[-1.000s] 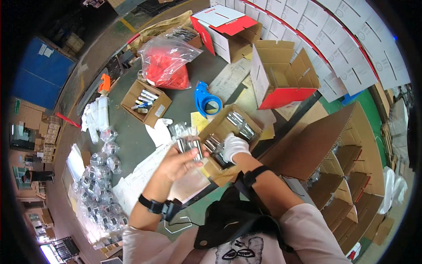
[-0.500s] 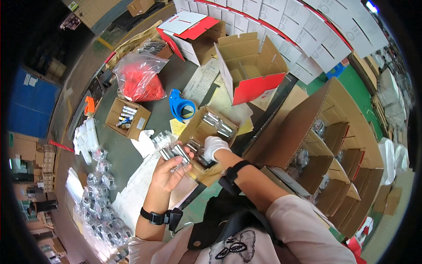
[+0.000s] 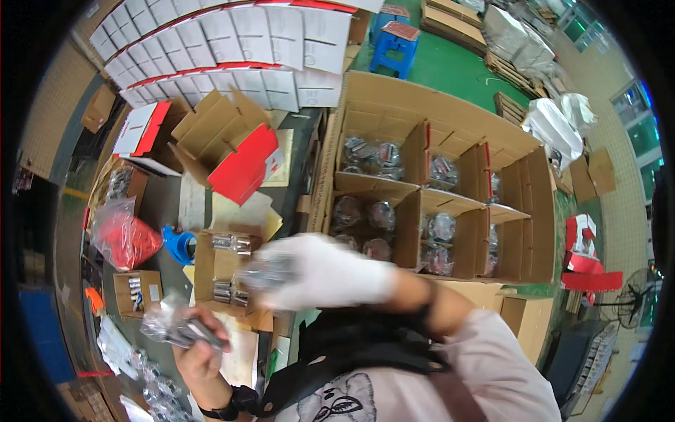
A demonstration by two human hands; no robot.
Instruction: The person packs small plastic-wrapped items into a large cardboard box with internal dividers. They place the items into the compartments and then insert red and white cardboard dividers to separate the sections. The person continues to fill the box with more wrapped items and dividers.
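My left hand (image 3: 199,355), bare, is closed round shiny metal cylinders in clear plastic (image 3: 184,332), at the lower left over the table. My right hand (image 3: 334,271), in a white glove, is smeared by motion, its fingers round a blurred silvery piece (image 3: 269,273) whose kind I cannot make out. That hand is between a small carton (image 3: 204,264) and a large divided carton (image 3: 380,88). Short metal cylinders (image 3: 230,243) lie at the far end of the small carton, with more at its near end. Clear-wrapped silvery pieces (image 3: 441,226) sit in the large carton's compartments.
On the table are a blue tape dispenser (image 3: 180,245), a bag of red parts (image 3: 130,235), a small box of markers (image 3: 138,292) and an open red-and-white carton (image 3: 242,165). White cartons (image 3: 232,42) are stacked behind. Blue stools (image 3: 395,49) stand on the green floor.
The view has swung right, toward the large carton. My right hand has come up out of the small carton with a silvery piece. My left hand still holds the wrapped cylinders.
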